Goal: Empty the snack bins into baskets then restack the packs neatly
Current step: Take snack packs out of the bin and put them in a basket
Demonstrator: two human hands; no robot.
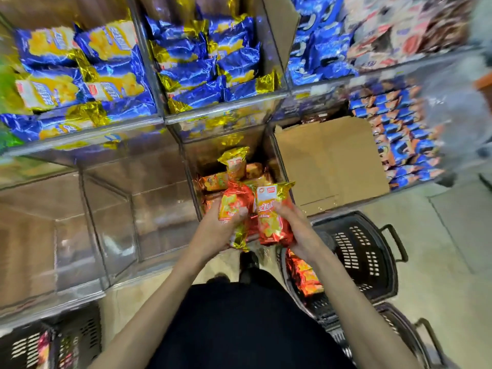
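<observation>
Your left hand (217, 231) and right hand (302, 231) each curl fingers round a shiny orange-gold pack (271, 219), held above the front edge of the clear bin (192, 169); black basket (368, 253) just right, part filled, open room inside

A floor of pale beige large tiles (447, 235), crossed by thin grout lines, is seen at the lower right. A tiered display stand of clear plastic compartments (106, 209) is set upon it, and bright light is reflected in its glossy walls. A flat brown cardboard sheet (332, 161) is laid in one right-hand compartment.
</observation>
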